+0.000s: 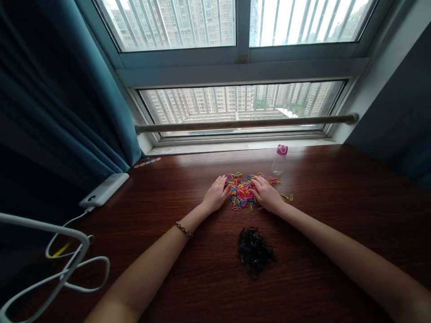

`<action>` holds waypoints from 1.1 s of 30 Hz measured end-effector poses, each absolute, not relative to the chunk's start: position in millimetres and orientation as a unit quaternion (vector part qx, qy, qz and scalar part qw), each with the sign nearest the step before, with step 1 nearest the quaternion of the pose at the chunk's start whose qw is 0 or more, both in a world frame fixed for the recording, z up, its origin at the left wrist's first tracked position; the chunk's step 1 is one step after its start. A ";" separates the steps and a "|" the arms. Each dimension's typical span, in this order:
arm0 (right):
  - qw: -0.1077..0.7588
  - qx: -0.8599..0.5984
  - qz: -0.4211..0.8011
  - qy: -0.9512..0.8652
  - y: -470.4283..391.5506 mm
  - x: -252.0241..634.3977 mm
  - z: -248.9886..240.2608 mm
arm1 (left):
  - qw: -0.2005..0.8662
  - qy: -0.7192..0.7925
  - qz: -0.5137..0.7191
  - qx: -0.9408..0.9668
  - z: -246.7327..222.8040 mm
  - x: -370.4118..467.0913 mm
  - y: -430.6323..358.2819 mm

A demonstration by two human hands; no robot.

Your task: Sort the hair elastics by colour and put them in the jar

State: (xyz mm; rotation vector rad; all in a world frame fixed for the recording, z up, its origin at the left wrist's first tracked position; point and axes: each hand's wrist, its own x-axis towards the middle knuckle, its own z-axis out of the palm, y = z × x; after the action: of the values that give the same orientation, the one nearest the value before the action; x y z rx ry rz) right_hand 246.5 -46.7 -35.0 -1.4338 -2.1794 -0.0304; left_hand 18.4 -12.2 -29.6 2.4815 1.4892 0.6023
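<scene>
A loose pile of small bright loops that look like rubber bands (pixel 240 194), in pink, yellow, blue and red, lies on the brown table. My left hand (pixel 214 195) rests along the pile's left side, fingers stretched out and thumb touching its edge. On the other side, my right hand (pixel 266 194) lies over part of the heap with its fingers extended, hiding some bands. Neither hand grips anything that I can see. Closer to me, between my forearms, sits a tangled heap of black bands (pixel 255 251). Behind my right hand stands a clear bottle with a pink cap (pixel 279 161).
A few yellow bands (pixel 287 197) lie apart, right of my right wrist. At the left are a white power bank (pixel 104 190) with a cable and a thick white bent tube (pixel 76 237). A metal rail (pixel 242 124) crosses the window behind the table (pixel 336 193); a blue curtain (pixel 67 89) hangs left.
</scene>
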 end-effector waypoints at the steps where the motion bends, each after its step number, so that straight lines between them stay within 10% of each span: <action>1: 0.256 -0.528 -0.007 -0.810 -41.1 237.0 -33.0 | 0.101 0.493 0.209 0.839 -29.3 19.8 -13.3; 33: 0.289 -0.397 0.113 -0.864 -10.7 259.5 -13.8 | 0.319 0.388 0.319 0.804 -21.4 57.1 45.6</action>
State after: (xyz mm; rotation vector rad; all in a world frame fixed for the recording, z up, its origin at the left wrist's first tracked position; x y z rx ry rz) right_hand 259.5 -10.7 -13.8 -1.0586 -2.3053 0.3007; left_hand 57.1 45.6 -21.4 2.1139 1.0202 0.8394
